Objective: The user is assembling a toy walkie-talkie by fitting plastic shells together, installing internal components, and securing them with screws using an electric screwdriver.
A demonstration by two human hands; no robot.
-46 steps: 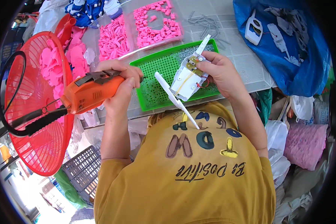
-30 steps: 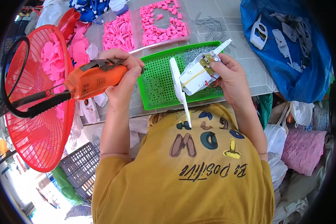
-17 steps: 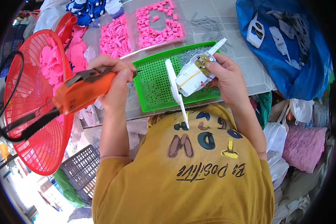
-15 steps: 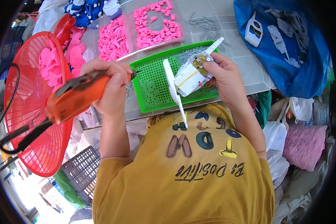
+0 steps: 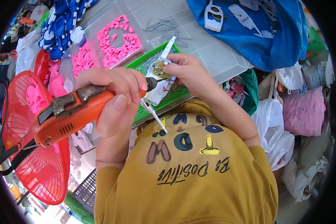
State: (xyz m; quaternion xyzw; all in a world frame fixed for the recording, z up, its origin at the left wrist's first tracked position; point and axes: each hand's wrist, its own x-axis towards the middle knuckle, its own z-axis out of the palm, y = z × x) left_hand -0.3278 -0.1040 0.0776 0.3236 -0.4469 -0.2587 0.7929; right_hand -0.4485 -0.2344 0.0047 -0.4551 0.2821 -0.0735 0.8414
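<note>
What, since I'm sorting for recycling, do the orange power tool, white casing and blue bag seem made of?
Orange power tool: likely hard plastic, satin, with crisp moulded vent slots. White casing: probably rigid plastic, smooth, evenly coloured, thin-edged. Blue bag: apparently flexible plastic sheeting, slightly glossy, judging by its creases and highlights.

The words that can be read are on the mustard-yellow shirt. Big fat letters are spread over its front, and they look upside down here. The biggest ones make a curved row: one is brown, one is dark green and one is bright yellow. More letters, smaller ones, sit above them, and these are blue, brown, green and yellow. Near the big row is some thin black writing. It slants, looks like it was done with a pen, and has a black line along its left part.
</note>
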